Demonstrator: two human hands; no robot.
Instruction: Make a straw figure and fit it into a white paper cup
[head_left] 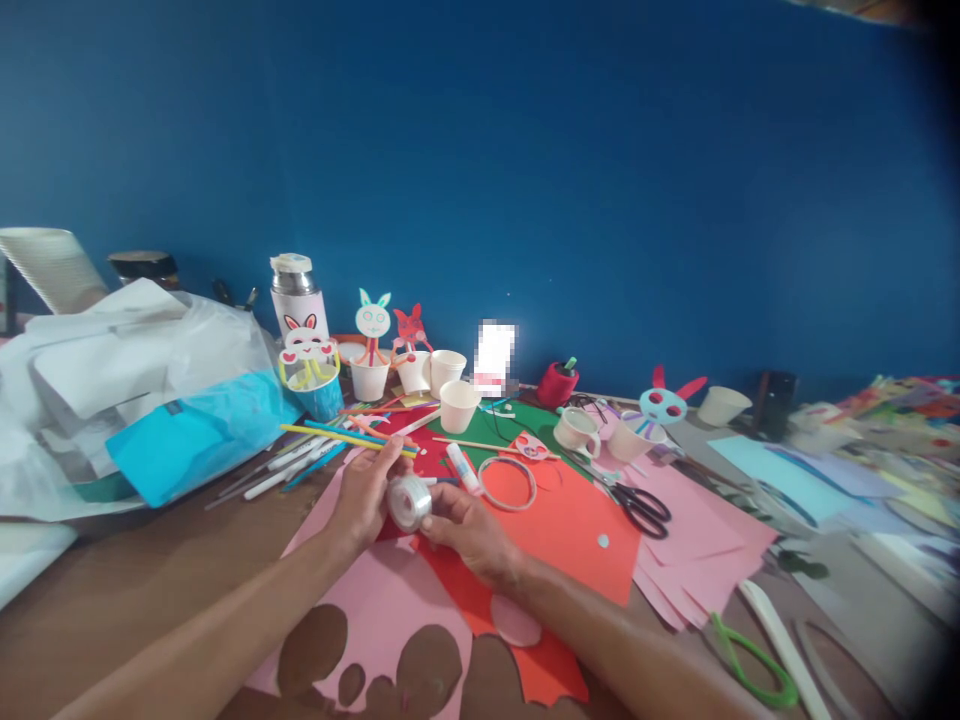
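Observation:
In the head view, my left hand point(369, 492) is closed around yellow and blue sticks point(330, 433) that point out to the left. My right hand point(469, 530) pinches a roll of clear tape point(410, 502), which sits between the two hands and touches the left one. Beneath them lie pink paper with cut-out holes point(382, 590) and orange-red paper point(577, 530). Just beyond my right hand are a glue stick point(464, 470) and a ring of wire or cord point(508, 484).
White paper cups point(459, 407) and rabbit-faced figures point(373, 315) stand along the back. Black-handled scissors point(643, 510) lie on the right near stacked pink sheets point(690, 530). A plastic bag point(150, 350) bulges at the left. A green pipe cleaner point(754, 665) curls at the lower right.

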